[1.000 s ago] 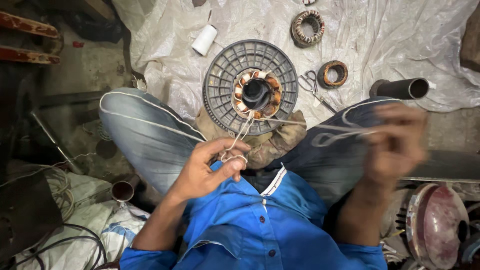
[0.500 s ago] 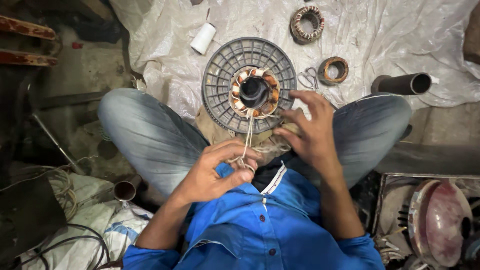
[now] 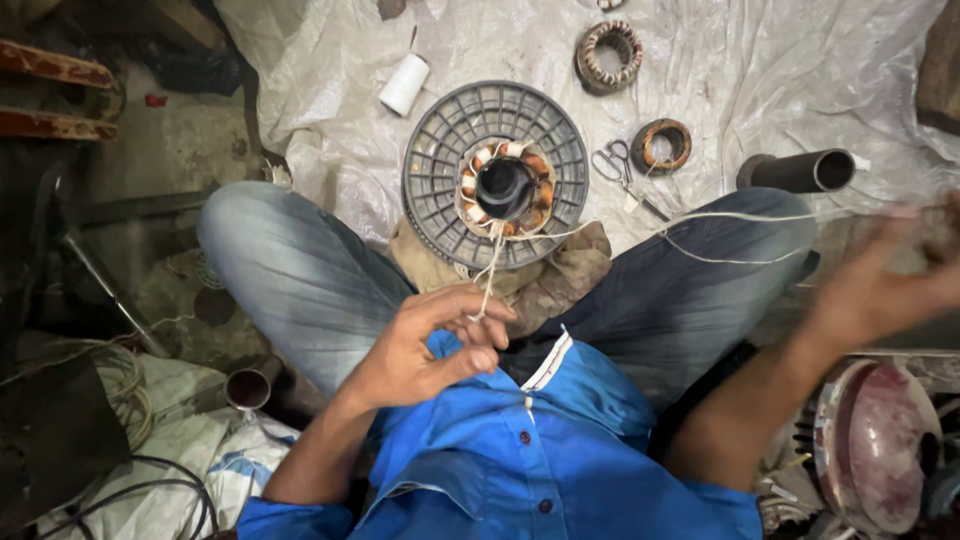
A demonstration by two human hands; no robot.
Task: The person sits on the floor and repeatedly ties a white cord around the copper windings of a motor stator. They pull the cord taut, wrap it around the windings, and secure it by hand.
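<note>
A grey round finned motor housing (image 3: pixel 440 180) lies between my crossed legs, with copper windings (image 3: pixel 478 160) ringing its dark centre hole. A whitish thread (image 3: pixel 600 228) runs from the windings. My left hand (image 3: pixel 425 345) pinches a loop of that thread just below the housing. My right hand (image 3: pixel 880 280), blurred, is flung far out to the right and pulls the long end of the thread taut over my right knee.
On the white plastic sheet lie a white thread spool (image 3: pixel 404 84), a wound stator ring (image 3: pixel 607 52), a smaller copper coil ring (image 3: pixel 662 145), scissors (image 3: pixel 612 162) and a dark pipe (image 3: pixel 795 172). A round reddish metal cover (image 3: pixel 880 445) sits at the right. Cables lie at the lower left.
My right hand went in to the windings beside the left hand, then swung far out right, drawing the thread tight. The left hand stayed pinching the loop.
</note>
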